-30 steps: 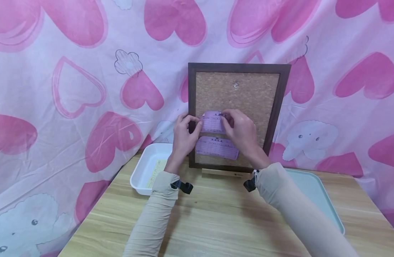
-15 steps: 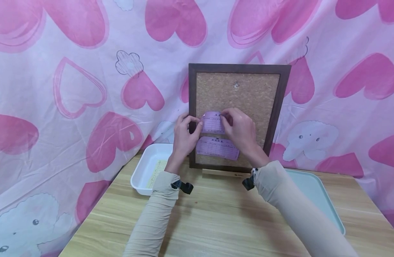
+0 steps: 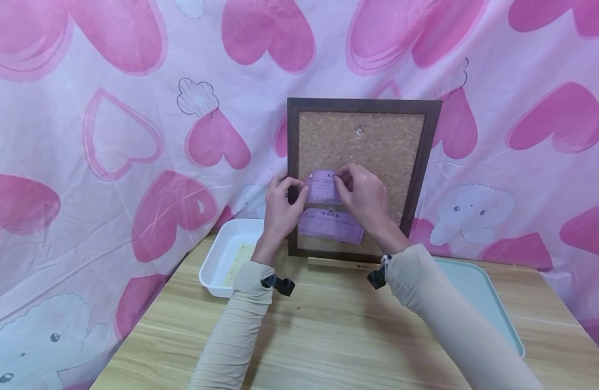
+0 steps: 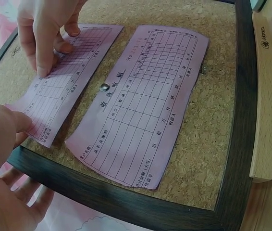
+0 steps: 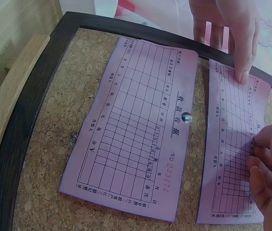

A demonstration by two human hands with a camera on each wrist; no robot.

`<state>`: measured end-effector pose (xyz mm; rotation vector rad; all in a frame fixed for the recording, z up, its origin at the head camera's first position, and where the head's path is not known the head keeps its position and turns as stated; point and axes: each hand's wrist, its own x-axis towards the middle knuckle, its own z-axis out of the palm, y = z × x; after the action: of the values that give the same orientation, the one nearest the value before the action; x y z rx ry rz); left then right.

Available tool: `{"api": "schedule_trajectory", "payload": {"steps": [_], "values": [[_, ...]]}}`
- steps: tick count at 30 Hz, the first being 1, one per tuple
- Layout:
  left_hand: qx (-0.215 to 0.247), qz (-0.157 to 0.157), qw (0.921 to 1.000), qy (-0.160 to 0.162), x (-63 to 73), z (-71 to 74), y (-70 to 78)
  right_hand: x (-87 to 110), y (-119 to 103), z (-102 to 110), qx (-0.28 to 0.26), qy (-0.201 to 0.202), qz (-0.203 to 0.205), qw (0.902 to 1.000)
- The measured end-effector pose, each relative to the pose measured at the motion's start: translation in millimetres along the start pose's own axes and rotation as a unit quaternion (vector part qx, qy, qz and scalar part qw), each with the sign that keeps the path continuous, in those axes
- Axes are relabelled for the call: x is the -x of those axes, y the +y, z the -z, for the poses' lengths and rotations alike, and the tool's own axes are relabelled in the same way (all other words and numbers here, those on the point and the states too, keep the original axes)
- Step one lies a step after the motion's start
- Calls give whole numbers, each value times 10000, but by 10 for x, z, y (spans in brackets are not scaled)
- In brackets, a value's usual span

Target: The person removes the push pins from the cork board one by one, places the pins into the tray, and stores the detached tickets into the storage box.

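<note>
In the head view a purple receipt slip [image 3: 322, 187] lies against a dark-framed cork board [image 3: 392, 141]. My left hand [image 3: 282, 208] pinches its left end between thumb and index finger. My right hand [image 3: 365, 195] has thumb and index fingertips together at the slip's upper middle, fingers curled; I cannot tell what small thing is between them. The right hand covers the slip's right part. Just below it, a second purple receipt slip [image 4: 141, 106] hangs under a round silvery thumbtack [image 5: 187, 118] at its top middle.
The board leans near the patterned curtain [image 3: 260, 119] on a wooden stand [image 3: 328, 262]. Left of it, a white bin [image 3: 213, 265] holds a yellow slip [image 3: 238, 262]. To the right lies a pale green tray [image 3: 480, 292]. A shiny pin [image 3: 359, 130] sits high on the cork.
Both hands stay at the upper slip. The right fingertips have shifted very slightly, and the whole head view has drifted a little.
</note>
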<state>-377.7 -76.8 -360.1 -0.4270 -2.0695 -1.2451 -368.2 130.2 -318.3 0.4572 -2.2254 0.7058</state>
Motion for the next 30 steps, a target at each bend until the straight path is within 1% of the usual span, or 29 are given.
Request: {"api": "schedule_trajectory", "payload": {"steps": [8,18,25,30], "values": [[-5,60,10000,-29,3,-10,-1,9,-5,1,-14,-19,-23,10000],[-20,29,10000,-28,8,-2,3,10,-8,-3,-23,-27,26,10000],[3,55,10000,28,4,-9,3,22,-18,10,-16,-104,68,9999],[36,123,9999,13,5,-8,17,43,-1,26,-39,-206,27,9998]]}}
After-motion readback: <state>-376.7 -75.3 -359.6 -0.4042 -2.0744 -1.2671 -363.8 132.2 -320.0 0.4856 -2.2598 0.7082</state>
